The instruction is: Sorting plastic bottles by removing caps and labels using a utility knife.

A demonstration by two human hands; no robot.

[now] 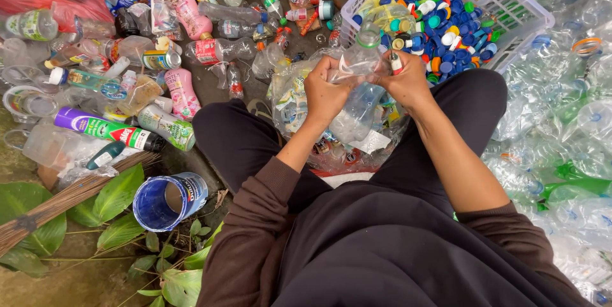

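While both hands gripped it, one clear plastic bottle sat between the knees, over a bag of scraps.
Left hand clenched on the bottle's side; right hand pinched near its neck. One white basket of caps beyond; one blue bucket, two pink bottles left.

Cap basket blocks ahead-right; bottle heap right; scattered bottles left; bare ground strip passable.

Top: dark brown long-sleeved garment, sleeves pushed up to elbows | Legs: black trousers | Hands: bare, no gloves, no jewellery visible
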